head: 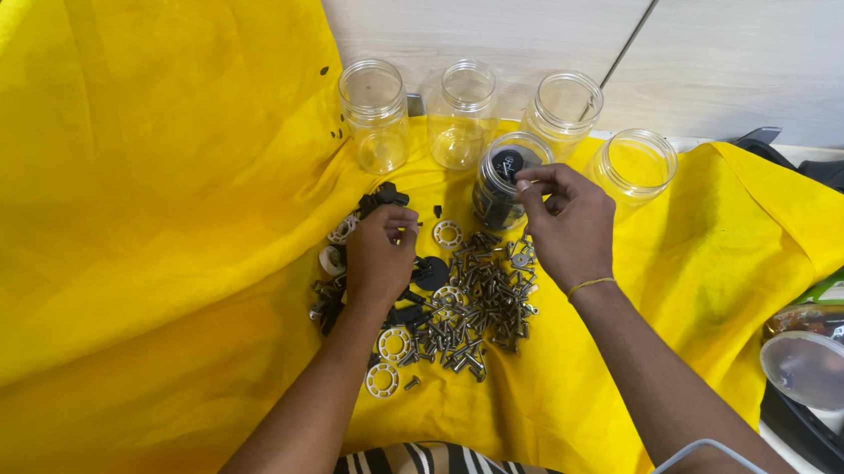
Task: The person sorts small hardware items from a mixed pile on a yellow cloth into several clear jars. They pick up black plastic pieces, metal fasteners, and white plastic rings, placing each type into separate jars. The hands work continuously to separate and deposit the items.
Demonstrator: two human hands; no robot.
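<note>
The right hand (569,223) is at the mouth of a clear jar (499,185) that already holds dark parts. Its fingers (536,186) are pinched together over the rim and seem to grip one small piece, but the piece is too small to say what it is. The left hand (378,254) rests on the heap of small hardware (472,306) that lies on the yellow cloth (124,194). Its fingers are curled down and closed on something small at the edge of the heap; what it is I cannot tell.

The heap has metal screws in the middle, white ring-shaped parts (383,379) near the person, and black parts (383,199) at the far left side. Four other clear jars stand behind: one at the left (374,113), one in the middle (464,115), one behind the filled jar (563,103) and one at the right (636,166). All four look empty.

In my judgement the sorting is at an early stage: only one jar has pieces inside, and most screws, rings and black parts wait on the cloth. A jar on its side (824,359) lies at the far right, off the cloth
</note>
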